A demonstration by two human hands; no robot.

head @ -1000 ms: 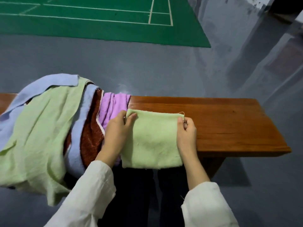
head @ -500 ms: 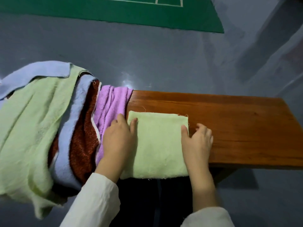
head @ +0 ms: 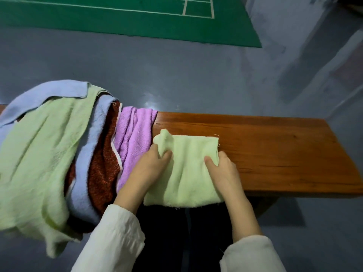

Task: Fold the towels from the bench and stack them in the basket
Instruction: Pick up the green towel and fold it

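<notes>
A: Two hands, one item. The left hand [head: 155, 163] pinches the folded pale green towel [head: 188, 173] near its 10 o'clock corner. Thumb and fingers bunch the cloth into a small raised peak.

B: Right hand?

A: The right hand [head: 222, 169] grips the towel's 3 o'clock edge, thumb pressed on top and the other fingers curled at the edge (tips hidden by the cloth).

B: Towel position?

A: It lies on the near side of the wooden bench [head: 275, 154]. Its 6 o'clock hem hangs just over the bench edge toward the person.

B: Neighbours?

A: At 9 o'clock of it there is a heap of unfolded towels. A purple towel [head: 133, 138] lies just beside the left hand, then a rust-red towel [head: 104, 163] and a blue towel [head: 86, 154]. A large pale green towel [head: 43, 154] drapes off the near side.

B: Surroundings?

A: The floor [head: 176, 75] is grey. A green court mat [head: 117, 20] with white lines lies at 12 o'clock, well apart from the bench. Both arms wear white sleeves [head: 114, 238].
</notes>
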